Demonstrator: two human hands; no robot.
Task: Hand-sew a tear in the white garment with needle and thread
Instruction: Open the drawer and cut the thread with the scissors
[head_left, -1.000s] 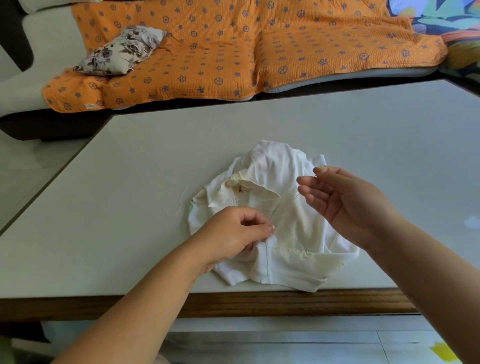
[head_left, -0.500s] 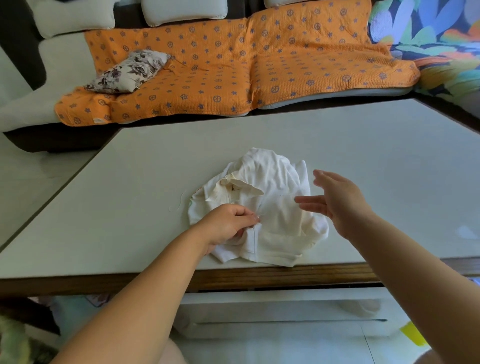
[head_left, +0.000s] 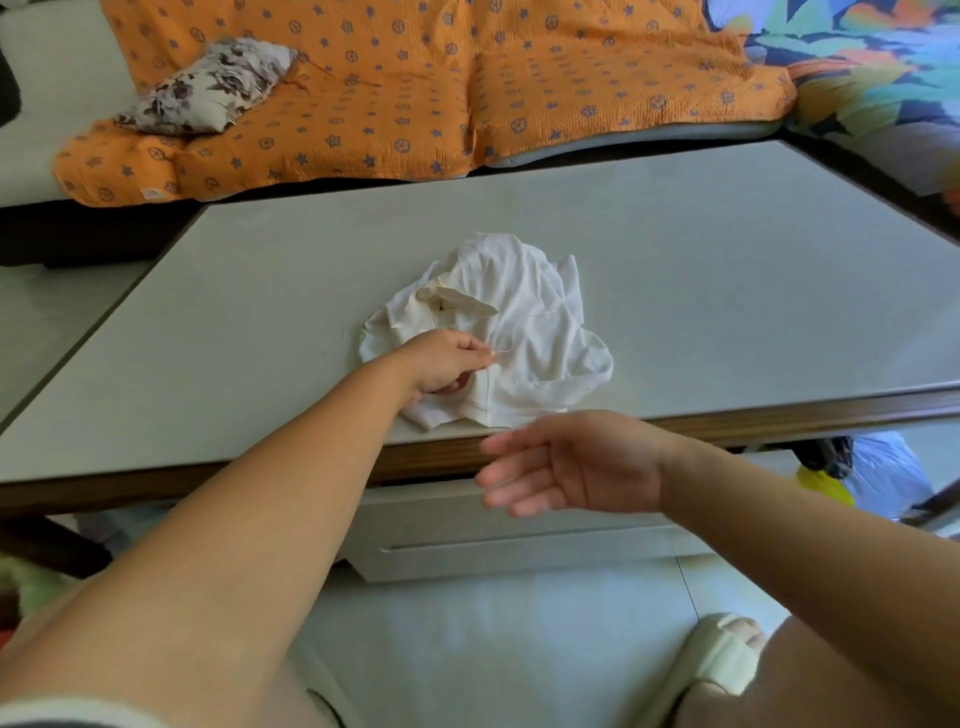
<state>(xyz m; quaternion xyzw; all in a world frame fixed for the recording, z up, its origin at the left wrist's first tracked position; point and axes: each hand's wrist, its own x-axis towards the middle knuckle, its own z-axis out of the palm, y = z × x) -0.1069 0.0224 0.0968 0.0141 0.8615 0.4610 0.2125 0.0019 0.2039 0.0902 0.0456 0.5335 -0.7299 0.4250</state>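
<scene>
The white garment (head_left: 524, 322) lies crumpled on the pale table (head_left: 727, 270), close to the front edge. My left hand (head_left: 447, 361) rests on its near left part and pinches the fabric between thumb and fingers. A thin needle (head_left: 544, 313) lies on the cloth to the right of the collar, and a loop of thread (head_left: 506, 345) runs from it toward my left fingertips. My right hand (head_left: 566, 462) hovers in front of the table's wooden edge, below the garment, with fingers straight and holding nothing.
An orange patterned blanket (head_left: 415, 93) covers the sofa behind the table, with a floral pillow (head_left: 208, 88) on its left. A white drawer unit (head_left: 519, 535) sits under the table. A yellow and clear bag (head_left: 857, 478) lies at the right.
My right hand let go of the needle, left it on the cloth and drew back off the table toward me. The left hand stayed on the garment.
</scene>
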